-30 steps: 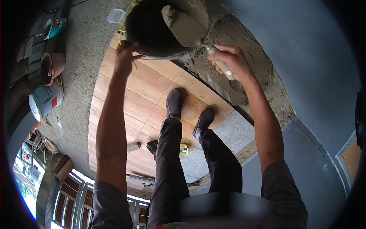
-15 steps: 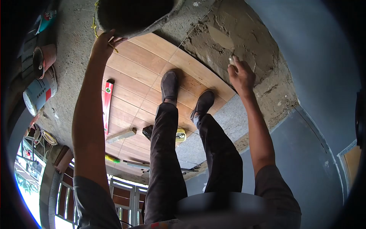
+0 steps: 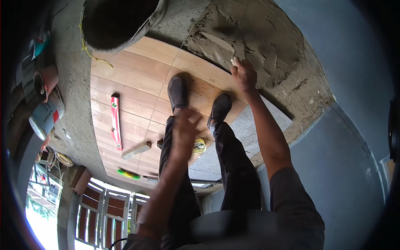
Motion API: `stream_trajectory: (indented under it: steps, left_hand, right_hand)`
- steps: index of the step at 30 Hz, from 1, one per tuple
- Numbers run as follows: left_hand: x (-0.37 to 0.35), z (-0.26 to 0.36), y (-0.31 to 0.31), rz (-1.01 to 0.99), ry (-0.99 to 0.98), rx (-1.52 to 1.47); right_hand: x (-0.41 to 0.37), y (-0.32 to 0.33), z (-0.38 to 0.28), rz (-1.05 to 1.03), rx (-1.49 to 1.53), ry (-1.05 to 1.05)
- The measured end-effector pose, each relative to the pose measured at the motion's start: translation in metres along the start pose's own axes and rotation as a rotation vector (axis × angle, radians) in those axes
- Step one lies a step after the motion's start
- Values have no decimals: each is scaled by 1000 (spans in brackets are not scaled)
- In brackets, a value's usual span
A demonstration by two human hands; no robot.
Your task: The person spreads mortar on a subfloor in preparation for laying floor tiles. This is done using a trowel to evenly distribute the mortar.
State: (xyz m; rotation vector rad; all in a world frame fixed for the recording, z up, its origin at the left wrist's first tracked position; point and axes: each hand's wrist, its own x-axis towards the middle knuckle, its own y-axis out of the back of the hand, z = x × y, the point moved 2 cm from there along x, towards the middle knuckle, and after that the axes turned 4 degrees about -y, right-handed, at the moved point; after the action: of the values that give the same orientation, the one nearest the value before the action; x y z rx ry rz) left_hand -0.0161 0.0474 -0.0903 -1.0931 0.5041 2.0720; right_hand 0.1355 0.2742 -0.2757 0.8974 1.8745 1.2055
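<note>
My right hand (image 3: 245, 76) is closed around the handle of a trowel (image 3: 217, 42), its blade flat and close over wet mortar (image 3: 266, 41) by the edge of the wood-look tiles (image 3: 125, 73). In front of my legs hangs my left hand (image 3: 185, 133), smeared by motion, so its fingers do not read clearly. A large bucket (image 3: 155, 26) with a dark inside and a yellow cord (image 3: 85, 48) at its rim stands at the top, apart from both hands.
On the tiles lie a red and white spirit level (image 3: 116, 121), a short block (image 3: 136, 151), a green-yellow brush (image 3: 128, 174) and a yellow box (image 3: 199, 146). Grey tile (image 3: 266, 121) borders the blue-grey wall (image 3: 333, 166). A paint bucket (image 3: 43, 118) and pot (image 3: 46, 81) stand left.
My left hand has left the bucket's rim and swung down in front of my legs. My right hand and the trowel have shifted left in view over the mortar.
</note>
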Motion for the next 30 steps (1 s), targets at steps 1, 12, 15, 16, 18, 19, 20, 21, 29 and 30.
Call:
stream_trajectory:
  steps: [1,12,15,16,18,19,20,21,29,30]
  left_hand:
    - [-18,-10,-27,-46,119,-13]
    - [-43,-88,-74,-325,-50,485]
    - [-37,-91,-75,-314,5,469]
    - [-35,-94,-75,-313,16,465]
    - [-33,-91,-73,-316,63,477]
    - [-32,-89,-72,-318,86,482]
    - [-32,-90,-72,-321,83,470]
    - [-32,-90,-71,-323,79,458]
    - [-29,-77,-73,-319,51,420]
    - [-29,-75,-73,-318,51,425]
  right_hand:
    - [-7,-4,12,37,97,-48]
    - [-71,20,80,139,128,-162]
    - [-52,10,45,67,95,-45]
    - [-42,7,32,62,78,-31]
    - [-23,1,5,49,48,-4]
    - [-13,-1,-5,55,27,15]
    - [-4,-6,-13,59,6,35]
    - [3,-10,-21,64,-15,55]
    - [1,-43,-36,-10,-124,95]
    - [1,-42,-36,-6,-129,84]
